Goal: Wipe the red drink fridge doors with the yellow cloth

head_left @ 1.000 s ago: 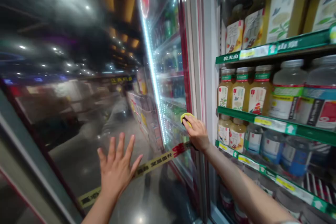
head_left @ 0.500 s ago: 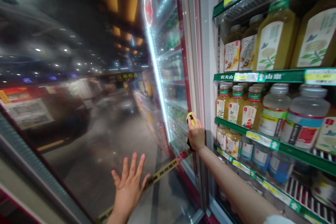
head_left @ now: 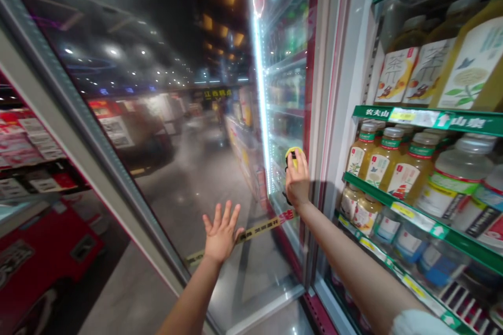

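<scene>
In the head view, my left hand [head_left: 222, 235] lies with spread fingers against the glass door [head_left: 188, 167] of a drinks fridge. My right hand [head_left: 297, 184] has its fingers round a small yellow and black handheld piece [head_left: 293, 155], held against the glass near the door's hinge side. A dark strap or cord hangs below that piece; its exact kind is mostly hidden by my fingers. Between and below the hands, a yellow strip with printed characters [head_left: 262, 227] runs across the glass. The door stands swung out from the fridge.
To the right, fridge shelves with green price rails [head_left: 428, 118] hold several bottled drinks [head_left: 377, 162]. A light strip [head_left: 261, 104] glows in or behind the glass. At the lower left is a red display cart [head_left: 47, 251] with a wheel, beside shelves of packages.
The view has swung left, so the shelves sit farther right and the red cart shows. My left hand stays spread on the glass; my right hand appears slightly higher, still holding the yellow and black piece.
</scene>
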Action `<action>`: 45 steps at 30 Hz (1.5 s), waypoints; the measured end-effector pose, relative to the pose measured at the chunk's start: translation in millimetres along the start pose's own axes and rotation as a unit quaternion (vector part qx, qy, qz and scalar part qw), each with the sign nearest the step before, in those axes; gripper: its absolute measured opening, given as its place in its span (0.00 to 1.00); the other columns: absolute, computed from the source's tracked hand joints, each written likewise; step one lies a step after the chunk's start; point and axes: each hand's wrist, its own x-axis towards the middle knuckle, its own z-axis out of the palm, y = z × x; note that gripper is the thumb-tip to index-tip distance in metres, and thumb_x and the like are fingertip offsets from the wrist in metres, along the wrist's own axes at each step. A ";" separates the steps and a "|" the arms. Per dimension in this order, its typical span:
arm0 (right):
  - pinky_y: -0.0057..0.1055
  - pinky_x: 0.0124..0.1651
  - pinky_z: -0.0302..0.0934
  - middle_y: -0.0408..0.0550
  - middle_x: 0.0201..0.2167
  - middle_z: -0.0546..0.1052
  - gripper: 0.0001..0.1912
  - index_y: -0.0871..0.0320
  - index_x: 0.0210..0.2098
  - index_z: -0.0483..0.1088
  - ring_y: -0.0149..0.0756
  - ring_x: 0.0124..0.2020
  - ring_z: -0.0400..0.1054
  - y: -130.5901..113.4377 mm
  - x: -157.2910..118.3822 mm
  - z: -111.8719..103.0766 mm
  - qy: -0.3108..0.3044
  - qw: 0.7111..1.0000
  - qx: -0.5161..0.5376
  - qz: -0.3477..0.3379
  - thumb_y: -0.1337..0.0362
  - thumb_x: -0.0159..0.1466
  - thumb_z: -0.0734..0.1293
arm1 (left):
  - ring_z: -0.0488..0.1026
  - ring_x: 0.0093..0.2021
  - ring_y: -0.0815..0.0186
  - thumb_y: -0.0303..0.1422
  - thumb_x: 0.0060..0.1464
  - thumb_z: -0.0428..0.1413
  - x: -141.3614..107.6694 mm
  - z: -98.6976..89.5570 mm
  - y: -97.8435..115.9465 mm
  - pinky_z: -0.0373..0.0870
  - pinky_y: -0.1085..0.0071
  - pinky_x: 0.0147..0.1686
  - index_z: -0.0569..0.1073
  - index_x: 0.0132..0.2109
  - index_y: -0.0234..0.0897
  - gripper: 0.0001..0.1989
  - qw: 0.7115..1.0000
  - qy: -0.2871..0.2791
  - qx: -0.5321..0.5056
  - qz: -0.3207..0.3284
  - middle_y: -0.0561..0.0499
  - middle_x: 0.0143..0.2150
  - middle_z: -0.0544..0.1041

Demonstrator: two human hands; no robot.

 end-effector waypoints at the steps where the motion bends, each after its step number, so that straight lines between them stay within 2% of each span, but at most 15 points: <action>1: 0.52 0.71 0.55 0.64 0.69 0.64 0.25 0.64 0.65 0.68 0.49 0.75 0.48 -10.7 3.8 2.6 0.001 1.000 0.003 -0.011 0.71 0.72 0.55 | 0.47 0.76 0.42 0.35 0.64 0.54 1.7 -1.3 0.6 0.35 0.27 0.67 0.59 0.72 0.50 0.31 1.000 -0.011 0.007 -0.001 0.41 0.74 0.57; 6: 0.53 0.71 0.55 0.52 0.69 0.67 0.27 0.51 0.65 0.69 0.46 0.71 0.57 -40.3 -10.0 1.4 -0.099 0.982 0.007 -0.160 0.74 0.69 0.59 | 0.48 0.76 0.43 0.32 0.61 0.56 5.3 -23.0 -5.6 0.42 0.32 0.69 0.57 0.73 0.48 0.35 0.998 -0.053 -0.011 0.024 0.43 0.75 0.54; 8: 0.55 0.70 0.56 0.53 0.68 0.69 0.28 0.51 0.65 0.69 0.47 0.70 0.59 -39.3 -12.8 -0.3 -0.106 0.982 -0.003 -0.154 0.74 0.69 0.58 | 0.48 0.76 0.48 0.31 0.59 0.56 1.8 -38.8 -17.1 0.45 0.40 0.72 0.53 0.74 0.46 0.39 0.996 -0.055 -0.025 0.059 0.45 0.76 0.51; 11: 0.56 0.68 0.58 0.57 0.66 0.70 0.27 0.54 0.64 0.69 0.49 0.71 0.57 -52.9 -2.3 6.4 -0.026 0.997 -0.005 -0.074 0.73 0.69 0.57 | 0.49 0.76 0.54 0.29 0.58 0.53 -7.6 -63.7 -43.4 0.46 0.51 0.74 0.51 0.75 0.40 0.40 0.995 -0.046 -0.023 0.091 0.45 0.77 0.48; 13: 0.56 0.69 0.56 0.57 0.68 0.68 0.27 0.54 0.65 0.68 0.50 0.72 0.55 -76.6 4.2 13.3 0.004 0.999 0.002 -0.053 0.72 0.70 0.57 | 0.50 0.76 0.55 0.27 0.59 0.51 -14.3 -77.0 -61.7 0.44 0.50 0.74 0.53 0.75 0.41 0.38 0.997 -0.035 -0.011 0.075 0.45 0.77 0.49; 16: 0.55 0.71 0.53 0.53 0.69 0.66 0.28 0.50 0.67 0.66 0.48 0.72 0.56 -111.1 -2.8 16.4 -0.057 0.990 0.021 -0.129 0.72 0.69 0.59 | 0.52 0.75 0.54 0.24 0.58 0.49 -21.3 -88.4 -80.1 0.43 0.44 0.73 0.54 0.74 0.48 0.39 0.998 -0.042 -0.002 0.051 0.48 0.76 0.51; 20: 0.51 0.71 0.53 0.47 0.67 0.70 0.28 0.46 0.65 0.68 0.43 0.69 0.61 -122.2 -21.0 8.2 -0.144 0.959 0.049 -0.240 0.73 0.69 0.59 | 0.51 0.76 0.54 0.22 0.54 0.51 -23.9 -95.3 -86.7 0.47 0.41 0.72 0.52 0.75 0.49 0.43 0.995 -0.078 -0.013 0.057 0.49 0.77 0.51; 23: 0.52 0.71 0.54 0.50 0.67 0.69 0.28 0.49 0.65 0.68 0.44 0.70 0.60 -131.8 -14.5 8.2 -0.111 0.976 0.050 -0.179 0.73 0.69 0.58 | 0.49 0.76 0.56 0.22 0.54 0.51 -25.3 -103.2 -90.7 0.47 0.44 0.72 0.50 0.75 0.46 0.44 0.992 -0.091 -0.015 0.086 0.48 0.77 0.49; 26: 0.54 0.71 0.52 0.51 0.71 0.64 0.29 0.50 0.67 0.65 0.46 0.72 0.56 -158.6 -4.5 14.9 -0.094 0.985 0.051 -0.135 0.73 0.69 0.59 | 0.48 0.77 0.58 0.24 0.56 0.51 -30.6 -112.3 -99.8 0.47 0.49 0.74 0.53 0.75 0.42 0.40 0.991 -0.089 -0.005 0.098 0.48 0.77 0.50; 29: 0.52 0.72 0.50 0.48 0.71 0.63 0.31 0.47 0.69 0.62 0.44 0.72 0.55 -177.1 -11.7 18.7 -0.149 0.964 0.072 -0.210 0.74 0.69 0.59 | 0.48 0.77 0.57 0.25 0.56 0.51 -41.9 -116.8 -111.7 0.48 0.52 0.74 0.56 0.74 0.39 0.39 0.994 -0.079 0.015 0.070 0.49 0.77 0.50; 33: 0.49 0.74 0.46 0.43 0.70 0.65 0.34 0.45 0.70 0.60 0.38 0.71 0.56 -174.3 -29.6 16.9 -0.202 0.930 0.090 -0.293 0.76 0.69 0.58 | 0.48 0.77 0.57 0.26 0.56 0.51 -63.2 -115.9 -127.0 0.50 0.55 0.74 0.57 0.73 0.34 0.37 0.997 -0.060 0.030 0.040 0.46 0.77 0.50; 36: 0.51 0.75 0.42 0.45 0.72 0.62 0.34 0.48 0.71 0.59 0.41 0.73 0.54 -185.5 -29.7 21.6 -0.190 0.946 0.088 -0.249 0.75 0.68 0.59 | 0.48 0.77 0.58 0.27 0.57 0.51 -76.8 -116.6 -136.7 0.51 0.56 0.73 0.58 0.73 0.33 0.36 0.997 -0.050 0.034 0.037 0.45 0.77 0.51; 39: 0.54 0.75 0.41 0.46 0.73 0.59 0.32 0.48 0.71 0.58 0.43 0.74 0.51 -214.1 -28.8 33.4 -0.170 0.957 0.092 -0.218 0.74 0.69 0.59 | 0.48 0.77 0.59 0.27 0.57 0.50 -85.3 -119.1 -142.9 0.50 0.56 0.74 0.57 0.73 0.33 0.36 0.997 -0.049 0.038 0.034 0.46 0.77 0.51; 42: 0.53 0.75 0.41 0.45 0.73 0.60 0.31 0.49 0.71 0.58 0.40 0.74 0.51 -233.7 -36.9 42.6 -0.179 0.938 0.104 -0.279 0.73 0.71 0.57 | 0.48 0.77 0.58 0.26 0.57 0.49 -91.6 -120.4 -145.1 0.50 0.55 0.74 0.57 0.73 0.31 0.36 0.997 -0.053 0.044 0.017 0.45 0.77 0.51; 45: 0.51 0.76 0.40 0.43 0.72 0.61 0.31 0.49 0.71 0.58 0.38 0.73 0.52 -236.8 -43.9 44.3 -0.205 0.909 0.109 -0.347 0.74 0.71 0.56 | 0.48 0.77 0.58 0.26 0.57 0.49 -99.0 -120.5 -146.3 0.50 0.56 0.74 0.55 0.74 0.29 0.37 0.997 -0.060 0.042 0.007 0.43 0.77 0.50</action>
